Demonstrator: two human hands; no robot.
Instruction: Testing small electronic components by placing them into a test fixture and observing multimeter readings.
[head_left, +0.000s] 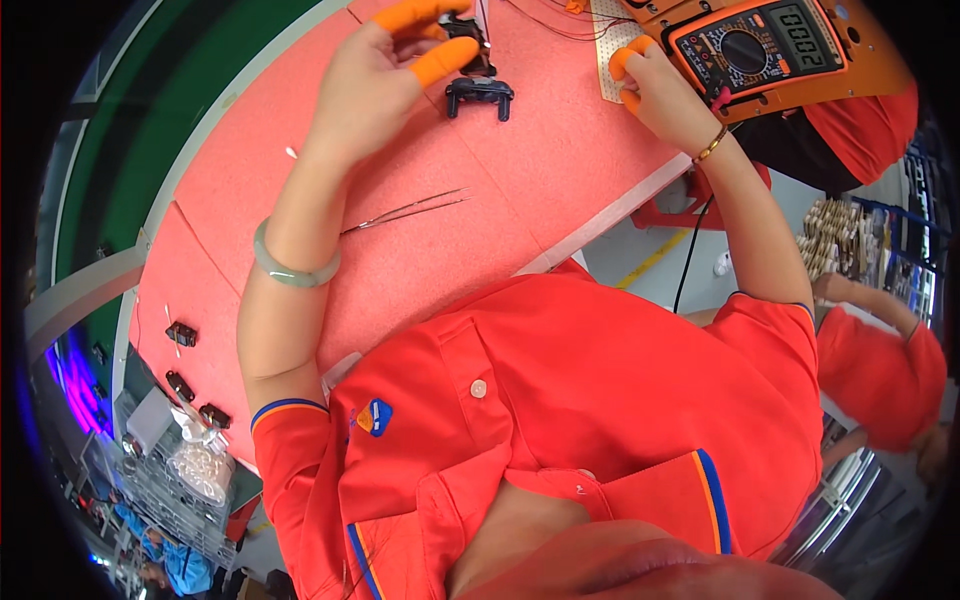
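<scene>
My left hand (pixel 375 85), with orange finger cots on its fingers, grips a small black plastic part (pixel 466 45) between thumb and finger. Just below that part, a second black bracket-shaped part (pixel 479 95) lies on the pink mat (pixel 430 150). My right hand (pixel 668 95), also in orange finger cots, is closed with its fingertips together at the edge of a perforated board (pixel 606 50). Whatever is between those fingertips, if anything, is too small to make out. Right beside it stands an orange multimeter (pixel 750 50) with a lit display.
Tweezers (pixel 405 211) lie on the mat near my left forearm. Thin dark wires (pixel 565 28) run toward the board. Several small black parts (pixel 181 334) and a bag of white pieces (pixel 200 470) sit at the far left. Another person in red (pixel 880 370) is at the right.
</scene>
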